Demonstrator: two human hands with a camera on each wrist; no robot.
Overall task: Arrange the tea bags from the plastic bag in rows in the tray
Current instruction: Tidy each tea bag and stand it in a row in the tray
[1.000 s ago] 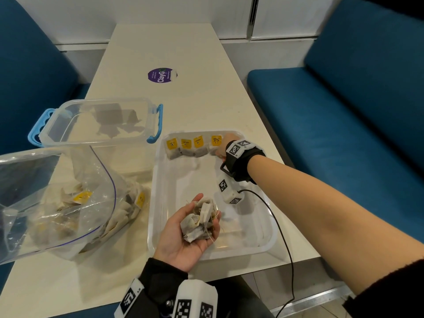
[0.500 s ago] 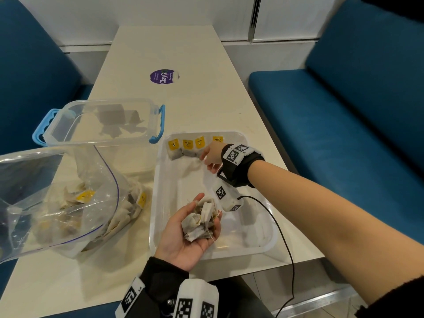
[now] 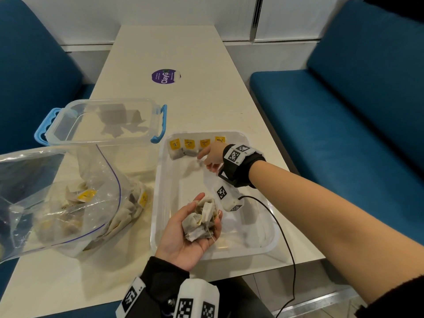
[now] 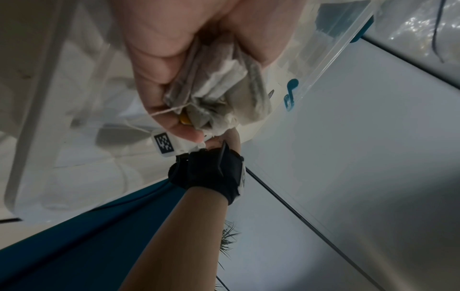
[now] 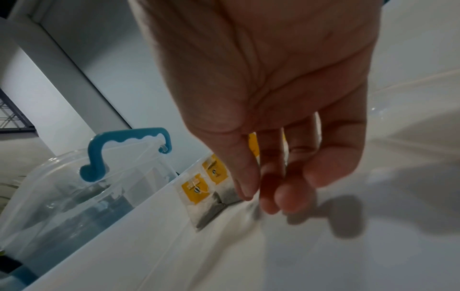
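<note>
A translucent white tray [image 3: 229,254] lies on the table in the head view. A row of tea bags with yellow tags [image 3: 189,145] leans along its far wall, also visible in the right wrist view as tea bags [image 5: 196,190]. My right hand [image 3: 205,158] hovers just in front of the row with fingers [image 5: 248,177] relaxed and holding nothing. My left hand [image 3: 207,241] is palm up over the tray's near left part and cups a bunch of tea bags [image 3: 202,220], seen as crumpled tea bags [image 4: 224,94] in the left wrist view. The clear plastic bag [image 3: 68,198] with several more tea bags lies to the left.
A clear storage box [image 3: 103,120] with blue handles stands behind the plastic bag. A purple round sticker [image 3: 165,76] is further up the table. Blue benches [image 3: 344,122] flank both sides. A black cable [image 3: 284,237] hangs from my right wrist over the tray's near right corner.
My right hand has left the tea bag at the row's right end and drawn back leftward and toward me, now empty. The left hand has stayed put with its bunch.
</note>
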